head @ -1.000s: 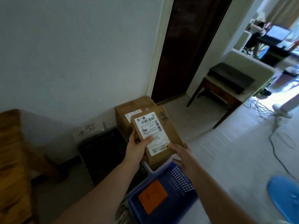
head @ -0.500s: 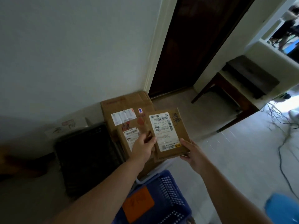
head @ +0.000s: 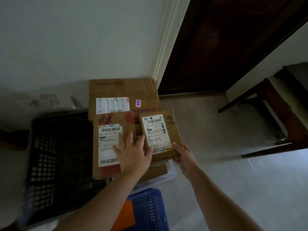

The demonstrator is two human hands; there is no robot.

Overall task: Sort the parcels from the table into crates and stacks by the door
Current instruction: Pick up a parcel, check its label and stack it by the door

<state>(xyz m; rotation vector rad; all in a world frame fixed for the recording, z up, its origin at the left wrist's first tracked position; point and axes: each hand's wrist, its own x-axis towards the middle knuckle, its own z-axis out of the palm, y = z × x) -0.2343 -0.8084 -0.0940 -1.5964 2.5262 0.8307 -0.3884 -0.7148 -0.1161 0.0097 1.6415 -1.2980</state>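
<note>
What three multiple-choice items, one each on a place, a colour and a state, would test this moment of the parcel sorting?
1. Where does the black plastic lattice crate stand relative to the stacked brown cardboard parcels?
A. to their left
B. to their right
C. on top of them

2. What colour is the plastic crate with the orange tag nearest the camera?
A. red
B. blue
C. green

3. What is the right hand doing?
A. hanging empty
B. pressing the floor
C. gripping the small labelled cardboard parcel

Key:
1 A, the crate lies left of the stack.
2 B, its lattice wall is blue.
3 C, its fingers curl round the parcel's near corner.
</note>
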